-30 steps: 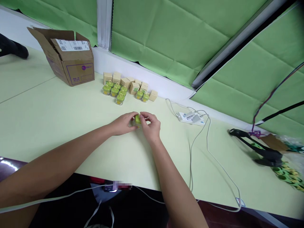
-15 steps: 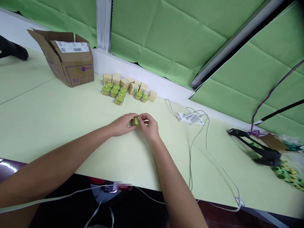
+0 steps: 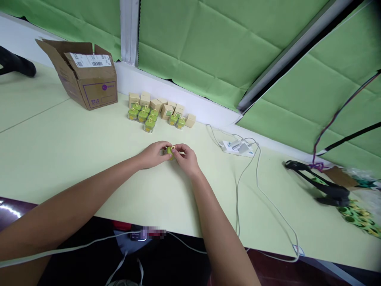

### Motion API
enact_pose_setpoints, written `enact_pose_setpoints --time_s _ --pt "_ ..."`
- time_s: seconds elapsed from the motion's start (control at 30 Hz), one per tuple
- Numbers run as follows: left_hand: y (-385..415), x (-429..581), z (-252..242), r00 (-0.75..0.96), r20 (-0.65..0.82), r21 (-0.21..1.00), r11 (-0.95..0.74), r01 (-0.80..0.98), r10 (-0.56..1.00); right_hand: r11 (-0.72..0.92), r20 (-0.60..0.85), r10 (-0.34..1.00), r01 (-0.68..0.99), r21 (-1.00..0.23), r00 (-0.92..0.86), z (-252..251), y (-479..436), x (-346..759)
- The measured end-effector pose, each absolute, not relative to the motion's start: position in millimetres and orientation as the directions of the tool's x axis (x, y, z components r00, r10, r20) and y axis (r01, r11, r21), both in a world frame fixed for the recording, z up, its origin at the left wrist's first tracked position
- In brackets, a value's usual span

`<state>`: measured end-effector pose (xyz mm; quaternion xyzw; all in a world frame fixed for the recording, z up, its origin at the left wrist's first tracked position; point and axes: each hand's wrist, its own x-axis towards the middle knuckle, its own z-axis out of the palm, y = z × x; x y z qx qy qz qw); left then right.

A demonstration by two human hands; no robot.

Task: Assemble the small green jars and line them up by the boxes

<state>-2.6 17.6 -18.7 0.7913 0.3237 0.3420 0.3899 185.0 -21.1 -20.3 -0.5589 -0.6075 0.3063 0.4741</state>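
Observation:
Between my two hands, over the middle of the table, is a small green-lidded container (image 3: 169, 151) with a pale yellow loop on top. My left hand (image 3: 155, 154) grips it from the left, thumb in front. From the right, my right hand (image 3: 186, 158) pinches it near the loop with thumb and fingers. The fingers cover much of its body. Farther back stands a group of similar clear containers with green lids (image 3: 143, 115), and two more green-lidded containers (image 3: 177, 120) sit to their right.
Small tan cardboard boxes (image 3: 167, 112) line the wall behind the containers. A large open carton (image 3: 99, 89) stands back left. To the right lie a white power strip (image 3: 237, 148) with trailing cables, a black stand (image 3: 321, 184) and green-yellow pieces (image 3: 358, 218). The table's front edge (image 3: 178, 232) runs near me.
The held container has turned more upright, so its loop now shows on top. Both hands have stayed in nearly the same place, with slightly shifted fingers.

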Motion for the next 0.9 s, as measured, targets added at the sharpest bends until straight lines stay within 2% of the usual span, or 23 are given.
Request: enact_pose_setpoints --time_s 0.2,0.37,0.47,0.6,0.67,0.73,0.9 --pt "18.9 -4.5 -24.7 0.564 0.28 0.874 -0.449 0.185 0.777 0.232 0.273 0.961 0.417 -0.879 0.041 -16.9 -23.8 182.3" --pt "17.0 -10.2 -20.7 0.457 0.357 0.852 -0.484 0.197 0.815 0.219 0.288 0.955 0.479 -0.85 0.074 -18.5 -20.9 191.2" --pt "17.1 -12.9 -18.8 0.516 0.263 0.858 -0.442 0.261 0.815 0.187 0.317 0.931 0.513 -0.838 0.179 -9.2 -22.9 200.2" --pt "17.8 -11.7 -18.3 0.621 0.175 0.786 -0.488 0.379 0.764 0.25 0.47 0.833 0.56 -0.79 0.292 27.8 -24.8 186.1" --pt "18.1 -10.5 -17.1 0.674 0.172 0.729 -0.553 0.404 0.718 0.349 0.543 0.824 0.606 -0.715 0.165 50.5 -16.0 162.4" --pt "18.5 -10.0 -15.5 0.698 0.147 0.699 -0.573 0.428 0.701 0.423 0.557 0.831 0.642 -0.64 0.007 68.2 3.9 131.7" --pt "19.5 -10.3 -16.7 0.725 0.091 0.691 -0.568 0.447 0.682 0.46 0.45 0.857 0.767 -0.447 -0.252 73.7 80.6 61.7"
